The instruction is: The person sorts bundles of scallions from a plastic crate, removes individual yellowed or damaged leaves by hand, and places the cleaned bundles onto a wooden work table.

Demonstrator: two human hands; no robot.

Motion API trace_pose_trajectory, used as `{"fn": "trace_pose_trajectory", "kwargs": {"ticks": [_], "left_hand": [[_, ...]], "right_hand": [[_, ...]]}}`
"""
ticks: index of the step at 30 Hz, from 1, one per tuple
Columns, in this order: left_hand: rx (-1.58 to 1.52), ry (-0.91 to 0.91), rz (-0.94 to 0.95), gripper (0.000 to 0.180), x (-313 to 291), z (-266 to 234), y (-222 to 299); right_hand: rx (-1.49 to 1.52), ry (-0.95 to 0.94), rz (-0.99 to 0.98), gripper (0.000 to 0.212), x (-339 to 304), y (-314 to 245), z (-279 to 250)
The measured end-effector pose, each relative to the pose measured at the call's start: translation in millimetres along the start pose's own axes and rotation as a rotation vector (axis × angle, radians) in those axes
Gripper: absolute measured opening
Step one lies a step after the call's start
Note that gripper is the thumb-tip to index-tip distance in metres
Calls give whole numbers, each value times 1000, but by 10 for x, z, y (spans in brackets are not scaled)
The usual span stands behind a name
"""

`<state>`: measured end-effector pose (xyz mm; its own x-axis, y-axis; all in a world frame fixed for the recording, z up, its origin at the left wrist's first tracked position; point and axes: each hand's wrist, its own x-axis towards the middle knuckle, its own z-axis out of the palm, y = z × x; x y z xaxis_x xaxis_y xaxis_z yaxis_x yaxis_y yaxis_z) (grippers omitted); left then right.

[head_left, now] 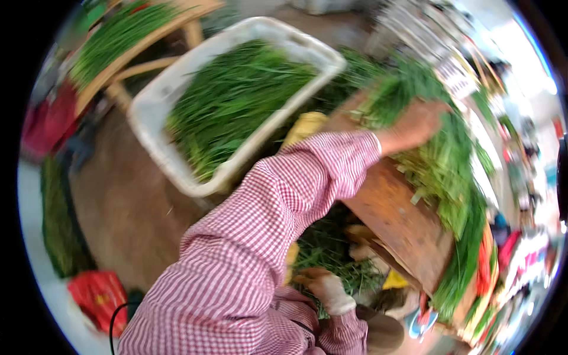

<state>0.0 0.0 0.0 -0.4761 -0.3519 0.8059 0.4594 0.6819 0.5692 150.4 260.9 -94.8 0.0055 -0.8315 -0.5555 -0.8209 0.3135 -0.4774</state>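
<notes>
My left hand (414, 124) reaches out on a long arm in a red-and-white checked sleeve. It presses down on a bunch of long green chives (441, 160), fingers closed into the leaves. The chives lie along a brown wooden table (402, 219) and hang over its right edge. My right hand (328, 290) is low by my body, in a pale glove or cuff. It sits among a loose heap of green stalks (325, 248) under the table's near side. Blur hides whether its fingers grip them.
A white plastic tub (154, 100) full of the same greens stands at the upper left on brown ground. Behind it a wooden bench (148, 38) carries more greens. A red bag (97, 296) lies at the lower left and a yellow object (305, 127) beside the tub.
</notes>
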Motion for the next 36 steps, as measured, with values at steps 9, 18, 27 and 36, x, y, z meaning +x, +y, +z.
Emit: {"fn": "trace_pose_trajectory", "kwargs": {"ticks": [9,18,27,36], "left_hand": [[393,-324,-582,44,-1460,-2950,341],[843,-191,-599,81,-1828,-3352,-1290],[1066,-386,-827,103,-1927,-2836,-2313],[1232,-388,-887,100,-1932,-2577,-2310]], "right_hand": [[674,674,-1,15,238,-190,-140],[794,1112,122,21,431,-259,-900],[467,1320,201,23,807,24,-868],[381,1361,131,24,821,164,-760]]}}
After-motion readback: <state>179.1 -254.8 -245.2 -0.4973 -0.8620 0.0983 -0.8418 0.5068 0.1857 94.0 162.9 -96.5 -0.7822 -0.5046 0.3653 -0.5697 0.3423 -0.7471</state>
